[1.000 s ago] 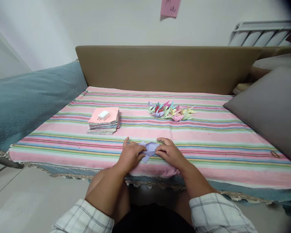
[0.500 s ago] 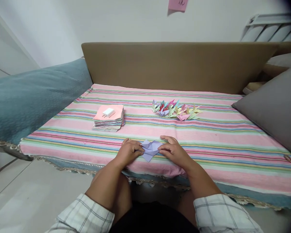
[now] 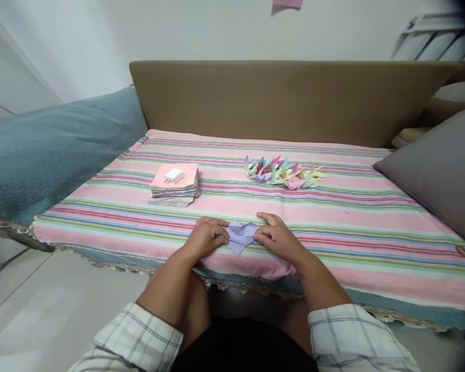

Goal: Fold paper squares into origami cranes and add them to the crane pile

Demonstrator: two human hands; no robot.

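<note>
A partly folded sheet of purple origami paper (image 3: pixel 239 242) lies near the front edge of the striped cloth, one corner pointing toward me. My left hand (image 3: pixel 206 236) pinches its left side between thumb and fingers. On the right side, my right hand (image 3: pixel 276 235) grips the paper with thumb and index finger, while another finger is raised off it. The upper part of the sheet stands up in a loose fold between the hands.
A stack of square coloured paper (image 3: pixel 174 194) sits left of centre, with a white plug adapter (image 3: pixel 174 176) on top. Several folded paper cranes (image 3: pixel 282 173) are grouped farther back. A grey cushion (image 3: pixel 437 160) stands right; a blue-covered armrest (image 3: pixel 62 150) stands left.
The lower part of the purple paper now looks flatter and its upper flap has tipped down somewhat. Both hands stay at its sides. The view has tilted slightly downward.
</note>
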